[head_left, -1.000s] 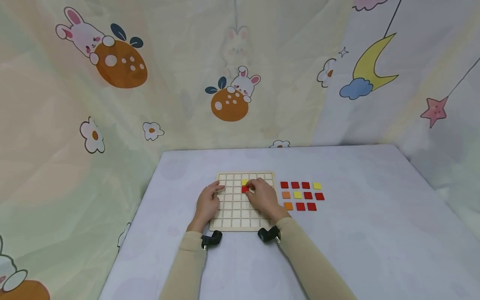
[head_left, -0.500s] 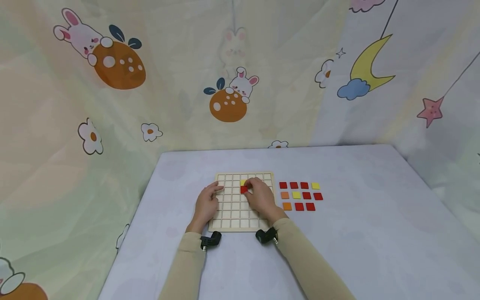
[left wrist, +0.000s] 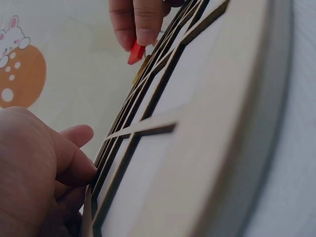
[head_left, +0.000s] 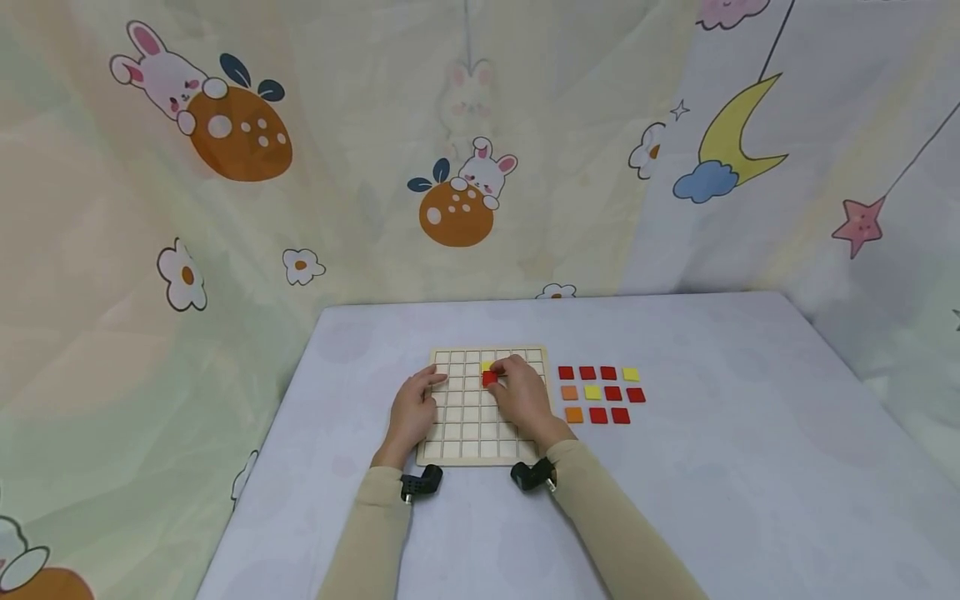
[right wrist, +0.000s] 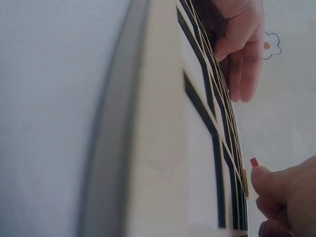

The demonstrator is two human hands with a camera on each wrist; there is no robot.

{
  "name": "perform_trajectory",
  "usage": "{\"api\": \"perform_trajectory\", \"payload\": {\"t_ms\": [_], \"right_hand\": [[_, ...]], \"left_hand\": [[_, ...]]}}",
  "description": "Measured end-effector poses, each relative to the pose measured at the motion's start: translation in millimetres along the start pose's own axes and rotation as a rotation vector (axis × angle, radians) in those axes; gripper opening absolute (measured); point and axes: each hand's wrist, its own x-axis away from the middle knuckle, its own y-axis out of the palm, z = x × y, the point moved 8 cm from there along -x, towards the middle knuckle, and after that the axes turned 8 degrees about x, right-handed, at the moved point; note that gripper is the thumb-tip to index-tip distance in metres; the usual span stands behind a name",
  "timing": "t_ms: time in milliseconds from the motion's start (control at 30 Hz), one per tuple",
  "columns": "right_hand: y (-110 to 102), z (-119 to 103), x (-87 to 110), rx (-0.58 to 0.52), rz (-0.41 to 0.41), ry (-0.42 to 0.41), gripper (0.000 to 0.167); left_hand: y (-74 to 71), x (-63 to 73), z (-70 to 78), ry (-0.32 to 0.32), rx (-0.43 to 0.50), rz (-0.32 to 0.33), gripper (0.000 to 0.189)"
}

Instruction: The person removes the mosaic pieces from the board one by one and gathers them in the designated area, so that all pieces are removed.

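Note:
A pale wooden grid board [head_left: 468,460] lies on the table. My right hand [head_left: 525,400] pinches a square red tile [head_left: 489,378] between thumb and fingers over its upper middle. In the left wrist view that red tile [left wrist: 135,52] tilts and stands off the grid. A yellow tile [head_left: 487,366] sits in the board just behind it, partly hidden by the fingers. At the board's left edge rests my left hand [head_left: 412,408], its fingers loosely extended; the left wrist view shows this hand [left wrist: 34,173] touching the rim.
Right of the board, several loose tiles lie in three rows on the table [head_left: 750,467]: red tiles [head_left: 612,393], yellow tiles [head_left: 631,375] and orange tiles [head_left: 570,392]. A patterned cloth [head_left: 360,167] hangs behind the table.
The red tile has shifted very slightly away from me in my right fingers. Both hands otherwise stay almost in place, and the head view has moved a little.

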Motion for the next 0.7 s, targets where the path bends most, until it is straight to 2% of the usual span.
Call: {"api": "perform_trajectory", "payload": {"t_ms": [100,267,700], "right_hand": [[-4,1,1.9,-0.026,0.014,0.006,0.03],[-11,3,7.7,-0.022,-0.005,0.014,0.035],[-29,20,31.3,-0.044,0.023,0.038,0.029]], "left_hand": [[0.1,0.4,0.7,0.004,0.009,-0.001,0.046],[0.5,0.5,0.2,0.004,0.016,-0.005,0.046],[1.5,-1.3,-1.9,0.0,-0.006,-0.01,0.047]]}}
